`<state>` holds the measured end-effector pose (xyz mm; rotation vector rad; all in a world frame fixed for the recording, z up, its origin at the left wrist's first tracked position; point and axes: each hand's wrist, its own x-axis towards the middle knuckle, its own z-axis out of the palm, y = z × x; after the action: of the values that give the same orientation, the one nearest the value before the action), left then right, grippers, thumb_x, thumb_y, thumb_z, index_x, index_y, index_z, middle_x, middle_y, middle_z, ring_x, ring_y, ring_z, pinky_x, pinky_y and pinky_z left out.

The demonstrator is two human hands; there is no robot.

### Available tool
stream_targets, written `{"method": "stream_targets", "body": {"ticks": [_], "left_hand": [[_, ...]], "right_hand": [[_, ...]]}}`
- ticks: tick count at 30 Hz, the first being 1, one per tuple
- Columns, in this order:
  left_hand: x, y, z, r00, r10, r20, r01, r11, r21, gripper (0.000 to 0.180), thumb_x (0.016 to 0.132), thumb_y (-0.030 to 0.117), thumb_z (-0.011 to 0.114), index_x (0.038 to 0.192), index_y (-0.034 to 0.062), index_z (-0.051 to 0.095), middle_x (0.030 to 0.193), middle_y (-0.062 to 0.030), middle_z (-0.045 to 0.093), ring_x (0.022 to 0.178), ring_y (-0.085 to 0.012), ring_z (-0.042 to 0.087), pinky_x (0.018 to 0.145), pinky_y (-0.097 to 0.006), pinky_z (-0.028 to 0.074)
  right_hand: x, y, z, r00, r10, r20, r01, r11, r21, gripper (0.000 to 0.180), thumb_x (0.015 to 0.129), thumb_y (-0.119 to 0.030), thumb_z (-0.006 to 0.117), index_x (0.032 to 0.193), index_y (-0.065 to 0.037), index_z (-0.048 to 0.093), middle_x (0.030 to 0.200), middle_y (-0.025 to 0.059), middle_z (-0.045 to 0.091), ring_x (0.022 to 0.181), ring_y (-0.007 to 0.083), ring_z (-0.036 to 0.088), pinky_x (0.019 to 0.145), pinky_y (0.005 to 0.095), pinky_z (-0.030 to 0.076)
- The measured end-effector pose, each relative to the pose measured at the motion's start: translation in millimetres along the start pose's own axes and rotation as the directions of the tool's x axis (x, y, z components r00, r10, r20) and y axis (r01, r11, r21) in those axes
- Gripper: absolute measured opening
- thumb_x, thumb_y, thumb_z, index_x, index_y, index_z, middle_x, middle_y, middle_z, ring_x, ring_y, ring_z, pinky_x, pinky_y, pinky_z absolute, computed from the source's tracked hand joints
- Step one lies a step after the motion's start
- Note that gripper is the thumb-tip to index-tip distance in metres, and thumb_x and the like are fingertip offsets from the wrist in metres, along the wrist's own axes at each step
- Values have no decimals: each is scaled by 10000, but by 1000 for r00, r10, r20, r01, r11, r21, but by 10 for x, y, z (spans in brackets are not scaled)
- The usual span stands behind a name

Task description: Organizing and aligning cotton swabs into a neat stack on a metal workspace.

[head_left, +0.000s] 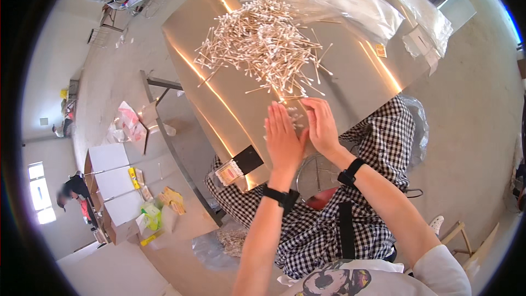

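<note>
My left hand and my right hand face each other over the near edge of the metal table. Their fingers are straight and held together. A small bunch of cotton swabs is pressed between the palms, its white tips showing in the gap; the rest is hidden by my hands. Just beyond my fingertips spreads a large loose pile of cotton swabs with thin brown sticks. Left of my left hand, a small pack of cotton swabs lies at the table edge beside a black square.
Clear plastic bags cover the far side of the table. A small yellow card lies at the right. On the left, a second table bears white boxes and yellow packets. A person is in the left background.
</note>
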<state>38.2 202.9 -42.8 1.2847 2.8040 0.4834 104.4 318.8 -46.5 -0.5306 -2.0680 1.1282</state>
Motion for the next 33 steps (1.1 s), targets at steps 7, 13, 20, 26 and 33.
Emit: {"method": "stream_targets", "body": {"ticks": [7, 13, 20, 26, 33], "left_hand": [[110, 3, 65, 996, -51, -67, 53, 998, 26, 874, 927, 395, 595, 1523, -107, 199, 1600, -277, 229, 1502, -388, 214, 1213, -503, 201], [-160, 132, 3, 996, -94, 0, 94, 995, 10, 840, 932, 322, 590, 1527, -106, 180, 1594, -278, 238, 1505, -395, 198, 1217, -529, 162], [-263, 30, -257, 989, -141, 34, 145, 941, -305, 883, 894, 258, 660, 1555, -49, 161, 1594, -214, 290, 1493, -369, 247, 1214, -564, 121], [-332, 76, -162, 999, -16, 47, 17, 999, -35, 897, 901, 324, 662, 1545, -68, 177, 1598, -234, 263, 1498, -374, 231, 1215, -544, 147], [126, -93, -6, 999, -31, -24, 32, 997, 64, 939, 922, 464, 633, 1527, -103, 193, 1602, -272, 221, 1505, -387, 202, 1206, -521, 194]], "right_hand": [[29, -20, 21, 999, -8, 31, 8, 1000, -3, 213, 960, -13, 513, 1167, 0, 558, 1138, 176, 614, 1068, 369, 572, 952, 433, 458], [37, 10, 26, 995, -44, 86, 48, 998, -37, 236, 918, 33, 506, 1147, -2, 556, 1127, 172, 611, 1062, 366, 566, 953, 437, 453], [27, 38, 1, 991, -12, 136, 20, 998, -60, 409, 780, 105, 495, 1171, -3, 543, 1140, 174, 603, 1096, 380, 551, 980, 451, 444], [25, 4, 15, 990, -28, 140, 37, 998, -60, 410, 777, 102, 501, 1172, 0, 540, 1131, 175, 602, 1107, 375, 545, 988, 451, 439], [19, 22, -12, 990, 23, 137, -18, 999, -36, 410, 760, 99, 516, 1157, 0, 547, 1120, 171, 604, 1089, 375, 552, 970, 445, 449]]}}
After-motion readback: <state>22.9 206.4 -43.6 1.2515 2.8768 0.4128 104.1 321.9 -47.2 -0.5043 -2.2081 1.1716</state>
